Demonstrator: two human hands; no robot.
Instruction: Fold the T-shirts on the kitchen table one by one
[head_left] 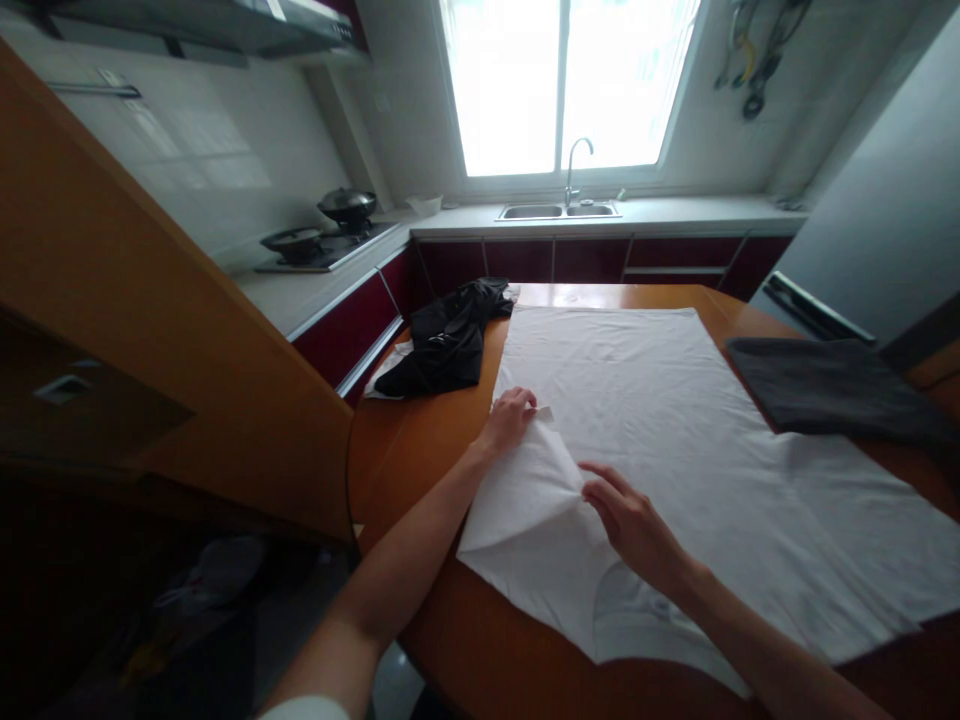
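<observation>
A crumpled black garment [448,340] lies left of the white T-shirt [675,440], overhanging the table [420,440] rim. The left hand [508,420] pinches the shirt's folded-in sleeve at its left edge; the right hand [634,525] rests loosely open, fingertips on the fold. Right of the shirt, near its far corner, sits a folded grey cloth [832,390]. Bare wood shows beyond it.

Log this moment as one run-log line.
left hand: pinching sleeve of white cotton T-shirt | right hand: pressing fold | round orange wooden table: shirt spread flat
</observation>
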